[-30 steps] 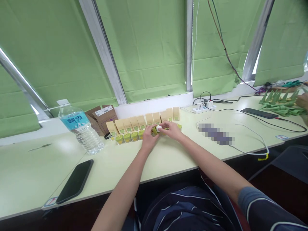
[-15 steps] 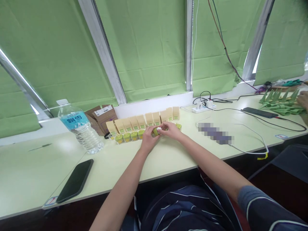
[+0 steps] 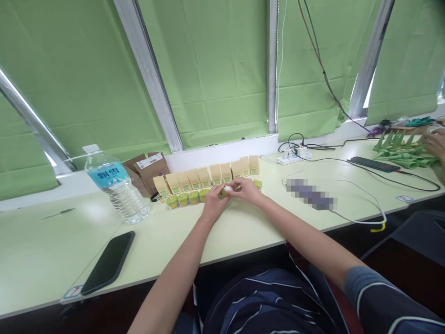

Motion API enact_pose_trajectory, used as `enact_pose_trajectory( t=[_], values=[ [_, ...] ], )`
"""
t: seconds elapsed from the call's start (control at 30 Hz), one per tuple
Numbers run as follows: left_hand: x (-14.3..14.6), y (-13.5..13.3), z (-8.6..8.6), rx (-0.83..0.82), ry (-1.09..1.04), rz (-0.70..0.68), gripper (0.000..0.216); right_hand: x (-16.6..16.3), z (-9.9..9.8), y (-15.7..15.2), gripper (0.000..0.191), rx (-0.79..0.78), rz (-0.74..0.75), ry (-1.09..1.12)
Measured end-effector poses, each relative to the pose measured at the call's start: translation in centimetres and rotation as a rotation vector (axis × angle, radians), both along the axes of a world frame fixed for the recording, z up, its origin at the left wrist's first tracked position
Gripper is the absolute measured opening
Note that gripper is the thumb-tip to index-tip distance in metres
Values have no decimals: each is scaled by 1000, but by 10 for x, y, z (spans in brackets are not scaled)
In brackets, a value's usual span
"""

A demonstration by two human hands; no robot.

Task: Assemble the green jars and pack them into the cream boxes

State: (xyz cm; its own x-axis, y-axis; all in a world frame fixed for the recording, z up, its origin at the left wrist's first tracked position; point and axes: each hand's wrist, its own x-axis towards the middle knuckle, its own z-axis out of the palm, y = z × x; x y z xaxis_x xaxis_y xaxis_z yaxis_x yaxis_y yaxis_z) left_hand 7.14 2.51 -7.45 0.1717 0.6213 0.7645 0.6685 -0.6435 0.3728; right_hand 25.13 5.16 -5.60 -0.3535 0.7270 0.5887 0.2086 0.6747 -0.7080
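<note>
Sharing 1 small green-and-white item (image 3: 227, 189), left hand (image 3: 212, 203) and right hand (image 3: 245, 189) grasp it with their fingers (image 3: 238, 183).

I sit in what looks like a shared workroom, given the long surface (image 3: 243, 232), the identical green-topped containers (image 3: 193, 198) lined up around 11 o'clock, green fabric blinds (image 3: 215, 74) at 12, a power strip (image 3: 294, 158) toward 1, and another person's hand (image 3: 436, 142) near green pieces (image 3: 406, 157) at 2.
</note>
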Motion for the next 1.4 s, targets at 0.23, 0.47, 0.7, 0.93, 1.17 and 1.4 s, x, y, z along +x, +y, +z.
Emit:
enact_pose_trajectory(
  t=[0.23, 0.47, 0.7, 0.93, 1.17, 1.4],
  values=[
    [-3, 2, -1, 3, -4, 3, 38, -5, 3, -6, 20, -62, -44, -24],
    [-1, 2, 0, 18, 31, 22, 36, -5, 2, -3, 24, -157, -84, -5],
    [2, -2, 2, 28, 54, -4, 34, -4, -1, 0, 22, -137, -140, -24],
    [2, -2, 2, 34, 45, -33, 36, -3, -6, 9, 26, -205, -57, 53],
    [3, -2, 1, 43, 22, -40, 37, -3, -11, 17, 31, -226, -102, 70],
    [4, -2, 3, 43, 12, -57, 36, -2, -12, 15, 29, -208, -60, 88]
  ],
)
